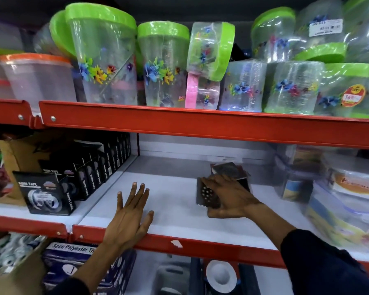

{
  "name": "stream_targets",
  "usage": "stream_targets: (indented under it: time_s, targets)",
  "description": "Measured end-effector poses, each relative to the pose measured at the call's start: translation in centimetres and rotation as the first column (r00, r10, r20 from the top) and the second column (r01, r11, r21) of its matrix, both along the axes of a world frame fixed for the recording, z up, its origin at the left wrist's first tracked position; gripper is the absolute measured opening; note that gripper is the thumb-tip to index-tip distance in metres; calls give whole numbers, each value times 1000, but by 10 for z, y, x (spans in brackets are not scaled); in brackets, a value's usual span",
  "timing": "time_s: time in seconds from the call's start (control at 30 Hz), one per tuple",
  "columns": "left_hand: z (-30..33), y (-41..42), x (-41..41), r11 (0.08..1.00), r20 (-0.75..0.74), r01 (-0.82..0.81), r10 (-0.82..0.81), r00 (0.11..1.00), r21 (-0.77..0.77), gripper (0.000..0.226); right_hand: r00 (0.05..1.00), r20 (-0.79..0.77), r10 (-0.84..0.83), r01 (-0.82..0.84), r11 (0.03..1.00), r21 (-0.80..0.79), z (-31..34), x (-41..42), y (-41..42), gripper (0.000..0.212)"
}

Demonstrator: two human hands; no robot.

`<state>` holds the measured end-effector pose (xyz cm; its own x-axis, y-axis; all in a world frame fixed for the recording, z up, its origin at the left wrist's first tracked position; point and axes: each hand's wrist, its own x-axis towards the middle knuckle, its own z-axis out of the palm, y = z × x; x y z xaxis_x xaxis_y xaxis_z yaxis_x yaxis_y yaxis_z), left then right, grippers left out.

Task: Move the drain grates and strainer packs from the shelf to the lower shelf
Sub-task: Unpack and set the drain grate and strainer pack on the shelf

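Note:
On the white middle shelf (175,201) my right hand (228,196) grips a stack of square metal drain grates (206,194), their perforated face turned toward me. Behind the hand lie dark strainer packs (228,169) in clear wrap, partly hidden by my fingers. My left hand (130,218) rests flat and spread on the shelf near its red front edge, holding nothing. The lower shelf (179,273) shows below, with a white round strainer-like item (221,275) and grey plastic items in it.
Black nano tape boxes (49,194) line the shelf's left side. Clear plastic containers (339,196) crowd the right. Green-lidded jars (107,54) fill the shelf above. A spun polyester thread box (77,256) and a cardboard box (15,267) sit below left.

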<state>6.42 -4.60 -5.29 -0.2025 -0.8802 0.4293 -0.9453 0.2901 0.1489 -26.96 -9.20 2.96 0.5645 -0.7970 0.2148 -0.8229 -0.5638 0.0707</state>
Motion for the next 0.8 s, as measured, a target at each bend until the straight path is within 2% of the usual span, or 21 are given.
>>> stream_targets:
  time_s: [0.13,0.3,0.4,0.5,0.6,0.7,0.8]
  targets:
    - [-2,2,1,1000,8,-1,1,1000,5,77,999,-19,46,-43,990,135,-9,75,-20,98]
    - [1,3,2,999,29,-24,23,999,38,83,993,-117,25,4,971,240,-31,121,-38,86]
    - [2,3,2,999,24,-25,24,999,36,83,990,-141,31,4,970,243,-41,122,-43,85]
    - [0,3,3,999,33,-23,22,999,22,83,995,-93,34,-10,970,243,-43,111,-45,96]
    - [-1,2,3,1000,25,-9,8,1000,8,82,1000,13,0,-1,996,86,-40,88,-47,93]
    - [-2,2,4,1000,28,-8,7,1000,3,82,966,190,-176,191,979,-64,-30,57,-58,78]
    - [-3,1,3,1000,19,-2,3,1000,-4,82,886,202,-417,432,901,-32,-22,23,-75,72]
